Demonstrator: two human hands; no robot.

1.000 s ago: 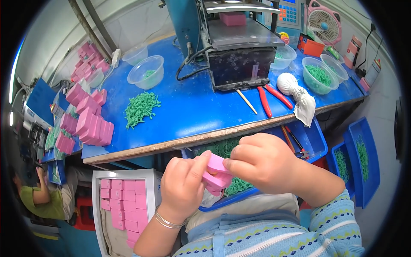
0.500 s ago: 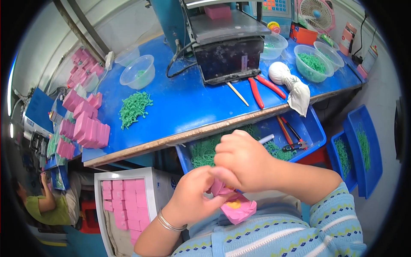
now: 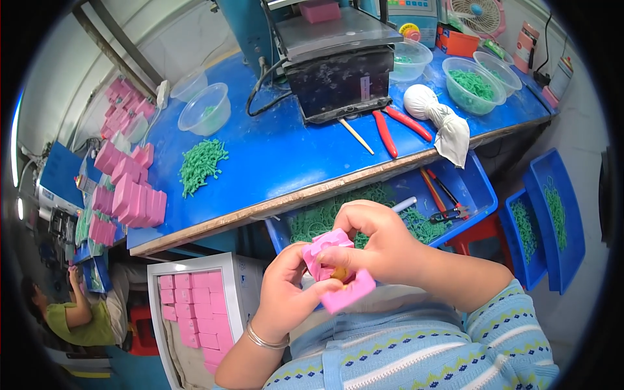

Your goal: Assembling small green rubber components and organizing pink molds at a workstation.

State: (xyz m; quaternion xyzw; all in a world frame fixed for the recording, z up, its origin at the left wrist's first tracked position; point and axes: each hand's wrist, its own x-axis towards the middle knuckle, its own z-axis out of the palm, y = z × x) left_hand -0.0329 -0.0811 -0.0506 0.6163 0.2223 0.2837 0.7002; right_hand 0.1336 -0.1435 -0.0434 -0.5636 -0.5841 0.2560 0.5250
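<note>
In front of my body, both hands grip a pink rubber-like mold [image 3: 349, 292] that is spread apart, with a yellow patch [image 3: 340, 273] showing inside it. My left hand [image 3: 286, 286] closes round its left side, a metal bangle on the wrist. From the right, my right hand [image 3: 383, 237] holds the upper part, its thumb pressed down near the yellow. Fingers hide some of the mold. Just beyond my hands, a blue tray [image 3: 482, 185] holds tangled green stringy pieces [image 3: 370, 194], pliers [image 3: 448, 213] and a white stick [image 3: 403, 205].
On the blue bench [image 3: 260, 156] are a green pile [image 3: 203, 166], a black press [image 3: 338, 84], red-handled pliers [image 3: 385, 133], a white cloth bundle [image 3: 437, 117] and plastic bowls [image 3: 474, 91]. Pink blocks [image 3: 138, 201] stack at left. A white box [image 3: 224, 260] holds more. Another person [image 3: 78, 322] sits far left.
My right hand has turned and lowered slightly, its fingers now on the mold's upper part. The mold is spread wider and tilted, showing more of its pink upper part.
</note>
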